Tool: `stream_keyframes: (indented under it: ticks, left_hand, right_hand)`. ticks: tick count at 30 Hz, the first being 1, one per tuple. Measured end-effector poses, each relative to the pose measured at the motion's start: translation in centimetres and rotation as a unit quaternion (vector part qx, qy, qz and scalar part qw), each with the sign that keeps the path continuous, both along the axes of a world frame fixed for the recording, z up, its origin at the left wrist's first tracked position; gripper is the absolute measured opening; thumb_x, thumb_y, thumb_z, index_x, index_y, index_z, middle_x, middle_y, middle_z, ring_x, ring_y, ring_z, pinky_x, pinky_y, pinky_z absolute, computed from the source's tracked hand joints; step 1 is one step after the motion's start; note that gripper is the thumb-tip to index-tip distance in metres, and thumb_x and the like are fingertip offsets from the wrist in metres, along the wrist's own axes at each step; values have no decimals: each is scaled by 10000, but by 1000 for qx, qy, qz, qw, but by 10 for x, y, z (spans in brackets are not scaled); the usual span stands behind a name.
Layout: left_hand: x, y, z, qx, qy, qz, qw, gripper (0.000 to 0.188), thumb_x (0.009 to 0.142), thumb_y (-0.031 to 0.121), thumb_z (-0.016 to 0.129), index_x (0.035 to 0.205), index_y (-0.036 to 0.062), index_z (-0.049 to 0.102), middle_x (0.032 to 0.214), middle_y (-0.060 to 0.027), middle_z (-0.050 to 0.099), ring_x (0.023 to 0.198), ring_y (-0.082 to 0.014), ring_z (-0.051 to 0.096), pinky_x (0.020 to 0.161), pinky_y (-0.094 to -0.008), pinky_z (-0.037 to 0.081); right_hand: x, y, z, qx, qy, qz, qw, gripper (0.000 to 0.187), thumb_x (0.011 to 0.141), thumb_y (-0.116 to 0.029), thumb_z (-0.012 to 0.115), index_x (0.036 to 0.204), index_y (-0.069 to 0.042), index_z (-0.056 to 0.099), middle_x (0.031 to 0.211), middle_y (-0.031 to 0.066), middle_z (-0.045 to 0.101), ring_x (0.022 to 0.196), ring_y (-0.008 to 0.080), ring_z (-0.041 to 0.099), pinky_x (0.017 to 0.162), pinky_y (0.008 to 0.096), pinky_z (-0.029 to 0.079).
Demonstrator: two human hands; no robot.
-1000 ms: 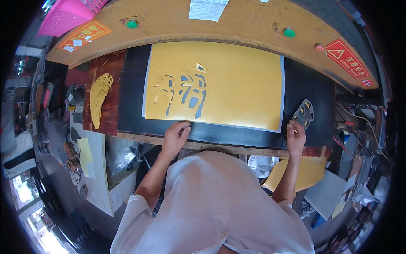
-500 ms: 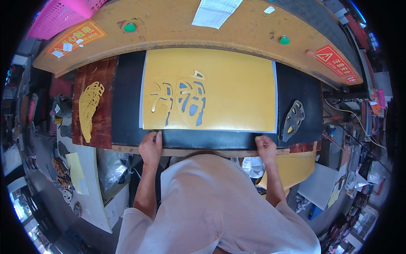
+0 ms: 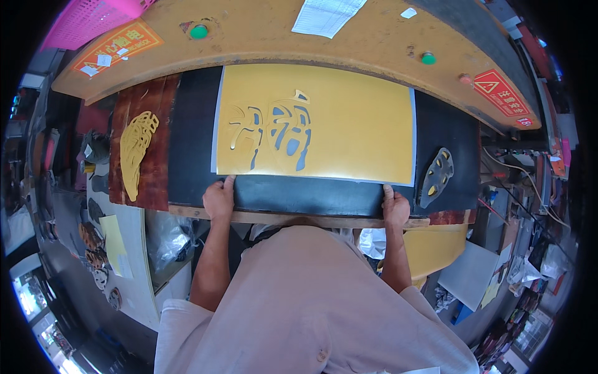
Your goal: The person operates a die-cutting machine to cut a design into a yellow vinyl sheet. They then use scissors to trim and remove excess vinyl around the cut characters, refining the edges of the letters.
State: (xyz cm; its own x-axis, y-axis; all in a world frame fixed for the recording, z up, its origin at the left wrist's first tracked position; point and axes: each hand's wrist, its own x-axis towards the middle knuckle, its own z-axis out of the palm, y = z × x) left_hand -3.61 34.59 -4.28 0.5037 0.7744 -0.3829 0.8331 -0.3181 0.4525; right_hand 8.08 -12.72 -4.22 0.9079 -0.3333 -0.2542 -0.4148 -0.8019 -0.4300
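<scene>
A yellow sheet [image 3: 361, 124] with a pale layer showing along its edges lies on a black cutting mat [image 3: 305, 197]. Two groups of cut-out shapes [image 3: 289, 134] pierce its left half, some showing grey-blue. At the sheet's near left edge, my left hand [image 3: 219, 198] is closed, its thumb pointing forward to the edge. My right hand [image 3: 396, 206] is likewise closed by the near right corner, thumb forward. Nothing shows in either hand; the undersides of the fingers are hidden. Right of the sheet sits a dark cutting die [image 3: 438, 177] with yellow in its openings.
An orange machine beam [image 3: 349, 40] with green buttons spans the far side. A yellow perforated piece [image 3: 137, 153] lies on the red-brown board [image 3: 159, 100] at left. A side table [image 3: 134, 293] stands lower left. More yellow material [image 3: 436, 246] lies below the work surface at right.
The yellow sheet has shifted slightly away from me, with more black mat showing before it. Both thumbs now reach forward to its near edge. The view has also moved a little.
</scene>
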Motion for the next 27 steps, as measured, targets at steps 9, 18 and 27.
stream_keyframes:
  ticks: [9,18,27]
  left_hand:
    - [-3,5,8,197,-78,-143,967,433,975,439,743,813,38,719,831,-179,724,779,-421,697,717,-502,540]
    - [-1,18,0,140,-36,-41,989,551,897,610,760,776,73,746,779,-186,724,751,-418,700,715,-499,536]
    - [1,19,-8,214,-14,-80,974,602,950,668,653,769,100,738,793,-177,736,754,-418,709,708,-520,539]
  right_hand:
    - [-4,-8,-6,58,-12,12,998,633,1004,-637,635,859,-28,729,709,182,691,701,381,679,714,477,529]
    - [10,-10,-6,82,45,-67,993,662,933,-683,704,825,-31,730,686,154,692,676,324,665,717,448,540]
    - [13,0,-14,-16,-17,-9,1000,674,929,-715,648,874,-51,753,829,228,734,828,448,713,753,518,547]
